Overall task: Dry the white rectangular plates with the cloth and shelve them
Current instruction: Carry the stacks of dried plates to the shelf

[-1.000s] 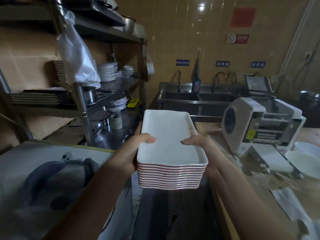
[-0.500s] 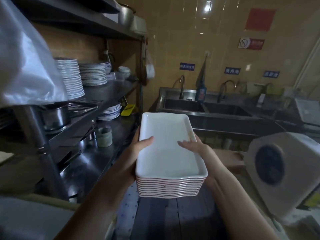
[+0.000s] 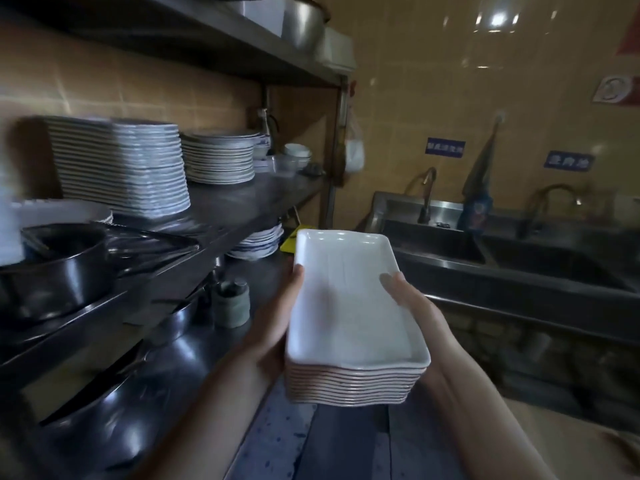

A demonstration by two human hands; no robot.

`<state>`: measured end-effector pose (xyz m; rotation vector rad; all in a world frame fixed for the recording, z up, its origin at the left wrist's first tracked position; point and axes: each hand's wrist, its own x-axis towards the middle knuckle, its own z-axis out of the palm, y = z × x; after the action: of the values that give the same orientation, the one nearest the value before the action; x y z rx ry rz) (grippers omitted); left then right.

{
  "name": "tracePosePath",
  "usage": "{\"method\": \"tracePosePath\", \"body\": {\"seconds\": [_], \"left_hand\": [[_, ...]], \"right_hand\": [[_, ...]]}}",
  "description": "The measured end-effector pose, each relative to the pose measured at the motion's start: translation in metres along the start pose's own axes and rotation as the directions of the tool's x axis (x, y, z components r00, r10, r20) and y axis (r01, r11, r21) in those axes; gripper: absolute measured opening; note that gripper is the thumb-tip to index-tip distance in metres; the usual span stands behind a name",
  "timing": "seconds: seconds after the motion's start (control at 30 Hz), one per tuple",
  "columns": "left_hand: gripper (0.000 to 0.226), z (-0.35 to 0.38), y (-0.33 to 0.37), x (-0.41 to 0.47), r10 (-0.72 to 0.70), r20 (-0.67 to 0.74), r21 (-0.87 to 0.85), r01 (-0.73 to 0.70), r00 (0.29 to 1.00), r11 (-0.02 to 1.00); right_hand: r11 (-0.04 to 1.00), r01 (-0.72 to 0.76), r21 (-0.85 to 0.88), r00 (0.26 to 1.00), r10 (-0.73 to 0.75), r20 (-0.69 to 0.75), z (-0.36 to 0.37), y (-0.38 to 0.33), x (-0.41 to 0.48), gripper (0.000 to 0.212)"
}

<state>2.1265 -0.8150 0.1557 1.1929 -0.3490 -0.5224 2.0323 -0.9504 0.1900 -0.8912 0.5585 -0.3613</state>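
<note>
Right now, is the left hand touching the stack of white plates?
Touching. The head view shows the left hand against the stack of white plates, thumb over the top rim.

white plate stack [image 3: 349,306] looks like glazed ceramic, smooth and glossy on top, thin reddish lines along the edges. Left of it the shelf rack [image 3: 249,199] is steel with a dull sheen, the pan [image 3: 59,271] there shinier dark metal. Right of it the sink [image 3: 540,299] is stainless, wall tiles [image 3: 433,81] behind it glossy
</note>
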Motion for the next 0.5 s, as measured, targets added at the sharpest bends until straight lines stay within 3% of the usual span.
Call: {"method": "tracePosePath", "body": {"seconds": [0.07, 0.13, 0.3, 0.5], "left_hand": [[0.044, 0.002, -0.006, 0.029, -0.087, 0.045, -0.060, 0.090, 0.995, 0.994], [0.045, 0.007, -0.008, 0.057, -0.110, 0.019, -0.095, 0.111, 0.994, 0.989], [0.054, 0.027, -0.006, 0.131, -0.099, -0.097, -0.053, 0.094, 0.990, 0.994], [0.026, 0.034, -0.002, 0.202, -0.007, -0.192, -0.066, -0.006, 0.981, 0.998]], "right_hand": [[0.989, 0.061, -0.135, 0.992, -0.045, 0.119, -0.015, -0.001, 0.034, 0.039], [0.995, 0.061, -0.084, 0.986, -0.047, 0.160, -0.023, -0.009, 0.067, 0.039], [0.998, 0.047, -0.046, 0.993, -0.042, 0.110, -0.019, -0.040, 0.146, 0.037], [0.994, 0.029, -0.106, 0.984, -0.010, 0.177, -0.013, -0.070, 0.224, 0.036]]}}
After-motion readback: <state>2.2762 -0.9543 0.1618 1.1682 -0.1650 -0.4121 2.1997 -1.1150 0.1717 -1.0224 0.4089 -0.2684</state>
